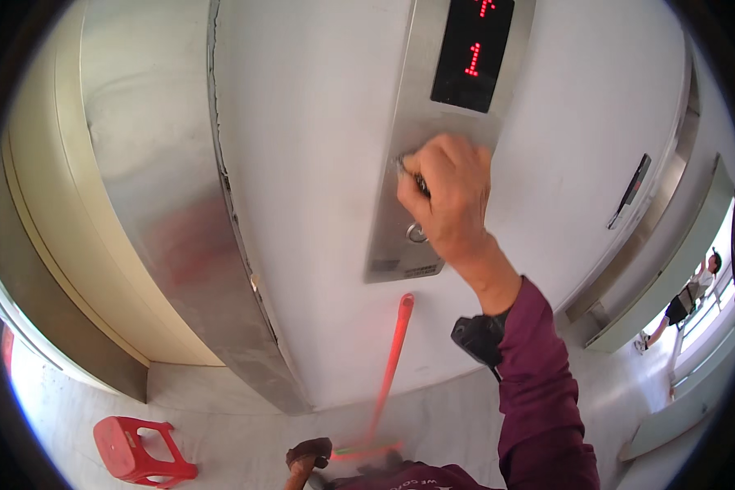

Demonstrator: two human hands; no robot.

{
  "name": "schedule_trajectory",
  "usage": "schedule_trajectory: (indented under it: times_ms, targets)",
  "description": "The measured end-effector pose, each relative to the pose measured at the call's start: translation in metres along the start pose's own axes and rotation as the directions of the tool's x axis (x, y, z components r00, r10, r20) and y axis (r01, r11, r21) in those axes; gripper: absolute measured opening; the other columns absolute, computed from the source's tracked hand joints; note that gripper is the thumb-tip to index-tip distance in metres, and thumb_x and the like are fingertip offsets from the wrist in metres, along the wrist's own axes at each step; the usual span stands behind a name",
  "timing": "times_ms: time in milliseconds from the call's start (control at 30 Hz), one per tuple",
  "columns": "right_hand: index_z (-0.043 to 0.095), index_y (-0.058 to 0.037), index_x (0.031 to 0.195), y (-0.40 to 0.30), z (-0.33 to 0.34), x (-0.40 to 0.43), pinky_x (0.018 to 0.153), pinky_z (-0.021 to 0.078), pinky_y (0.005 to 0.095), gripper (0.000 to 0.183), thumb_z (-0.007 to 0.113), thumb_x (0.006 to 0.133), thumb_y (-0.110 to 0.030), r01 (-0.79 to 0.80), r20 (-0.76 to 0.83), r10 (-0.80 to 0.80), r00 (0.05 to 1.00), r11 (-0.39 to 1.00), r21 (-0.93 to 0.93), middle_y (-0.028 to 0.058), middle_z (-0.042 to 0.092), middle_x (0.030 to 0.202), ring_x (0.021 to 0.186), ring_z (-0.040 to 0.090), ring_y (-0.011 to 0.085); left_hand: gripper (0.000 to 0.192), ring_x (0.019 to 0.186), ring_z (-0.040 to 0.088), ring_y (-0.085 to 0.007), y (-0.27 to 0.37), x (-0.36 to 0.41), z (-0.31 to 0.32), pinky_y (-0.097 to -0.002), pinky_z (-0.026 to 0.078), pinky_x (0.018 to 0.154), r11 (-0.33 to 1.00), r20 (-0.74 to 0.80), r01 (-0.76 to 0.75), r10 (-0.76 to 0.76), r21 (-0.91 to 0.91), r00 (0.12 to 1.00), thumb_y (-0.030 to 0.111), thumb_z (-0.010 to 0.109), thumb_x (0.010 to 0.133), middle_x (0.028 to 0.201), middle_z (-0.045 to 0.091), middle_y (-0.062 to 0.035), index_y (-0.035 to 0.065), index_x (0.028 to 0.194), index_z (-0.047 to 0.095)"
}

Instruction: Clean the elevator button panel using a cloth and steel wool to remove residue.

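Note:
My right hand [450, 196], in a maroon sleeve with a black device strapped at the wrist, is closed on a small wad of what looks like metal scouring wool [421, 184]. It presses against the stainless-steel elevator call panel [392, 202], between the red-lit display [473, 58] and a round call button [416, 233]. At the bottom edge, my left hand [309, 452] is partly seen, dark at the fingers; whether it holds anything is unclear. Beside it, a red-handled broom [394, 349] leans on the wall under the panel, its head on the floor.
A red plastic stool [122, 450] lies tipped on the floor at lower left. The elevator's steel door frame [177, 184] and closed beige door [141, 275] are at left. Another person [689, 297] stands far right near bright windows, beyond an open door panel [667, 282].

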State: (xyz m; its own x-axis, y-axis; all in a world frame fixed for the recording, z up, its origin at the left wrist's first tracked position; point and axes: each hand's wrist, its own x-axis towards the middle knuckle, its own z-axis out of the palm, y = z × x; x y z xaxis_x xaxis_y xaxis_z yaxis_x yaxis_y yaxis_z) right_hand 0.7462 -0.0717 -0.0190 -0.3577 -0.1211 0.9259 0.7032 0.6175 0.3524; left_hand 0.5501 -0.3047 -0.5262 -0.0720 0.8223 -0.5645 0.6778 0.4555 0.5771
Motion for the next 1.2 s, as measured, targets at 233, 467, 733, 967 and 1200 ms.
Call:
schedule_trajectory:
  times_ms: [233,467,733,967,1200]
  targets:
    - [0.045,-0.0110,0.063,-0.002,0.007,0.003,0.064,0.0307,0.0333,0.022,0.061,0.057,0.002,-0.067,-0.104,0.071,0.992,0.997,0.041,0.0014,0.042,0.061,0.060,0.045,0.0194,0.023,0.049,0.060,-0.0151,0.020,-0.027,-0.032,-0.0323,0.049,0.053,0.992,-0.023,-0.108,0.106,-0.072,0.994,0.034,0.055,0.077,0.061,0.064,-0.0031,0.0151,0.081,0.067]
    - [0.049,-0.0082,0.068,-0.006,0.004,0.012,0.065,0.0319,0.0325,0.018,0.064,0.063,0.000,-0.107,-0.056,0.106,0.993,0.994,-0.024,0.0013,0.048,0.066,0.064,0.048,0.0202,0.023,0.047,0.059,-0.0149,0.033,-0.043,-0.055,-0.0309,0.049,0.051,0.998,0.019,-0.010,0.012,-0.070,1.000,0.032,0.055,0.077,0.059,0.064,-0.0026,0.0127,0.077,0.067]
    - [0.045,-0.0094,0.064,-0.008,0.009,0.018,0.062,0.0311,0.0340,0.019,0.060,0.059,0.002,-0.124,-0.116,0.120,0.986,0.992,-0.031,0.0023,0.046,0.065,0.062,0.047,0.0214,0.028,0.046,0.060,-0.0169,-0.002,-0.036,-0.051,-0.0310,0.049,0.050,0.995,-0.112,-0.057,0.048,-0.081,0.993,0.036,0.056,0.078,0.058,0.063,-0.0045,0.0107,0.074,0.067]
    - [0.046,-0.0089,0.065,-0.013,0.007,0.011,0.062,0.0311,0.0336,0.017,0.060,0.061,0.001,-0.182,-0.083,0.179,0.980,0.983,-0.034,0.0021,0.047,0.065,0.064,0.048,0.0222,0.033,0.047,0.062,-0.0214,-0.038,-0.017,-0.051,-0.0332,0.051,0.050,0.975,-0.025,0.216,-0.217,-0.044,0.976,0.041,0.057,0.078,0.059,0.063,-0.0100,0.0099,0.077,0.068]
    - [0.048,-0.0088,0.068,-0.024,0.014,-0.011,0.062,0.0327,0.0335,0.013,0.060,0.066,-0.004,-0.211,-0.067,0.208,0.976,0.976,-0.049,0.0025,0.049,0.066,0.063,0.050,0.0228,0.030,0.048,0.060,-0.0205,-0.031,-0.035,-0.080,-0.0329,0.050,0.050,0.994,-0.100,0.041,-0.052,-0.106,0.994,0.039,0.056,0.078,0.059,0.062,-0.0090,0.0105,0.076,0.067]
